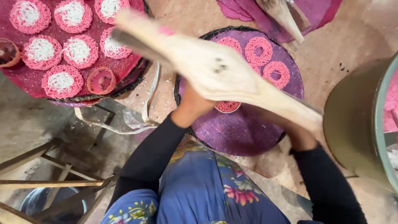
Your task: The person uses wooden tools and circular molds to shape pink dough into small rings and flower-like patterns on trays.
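Bare earthen floor (pixel 356 29), tan and dusty, scattered with small dark specks. Lower left: rough wooden frame (pixel 45 172) of crossed slats, a dark round basin (pixel 49 203) beneath it. Grey stained concrete patch (pixel 25 120) just beside the frame. Magenta cloth (pixel 319 12) lies on the ground at top right. Soft, even daylight, no hard shadows. No walls or windows in view.
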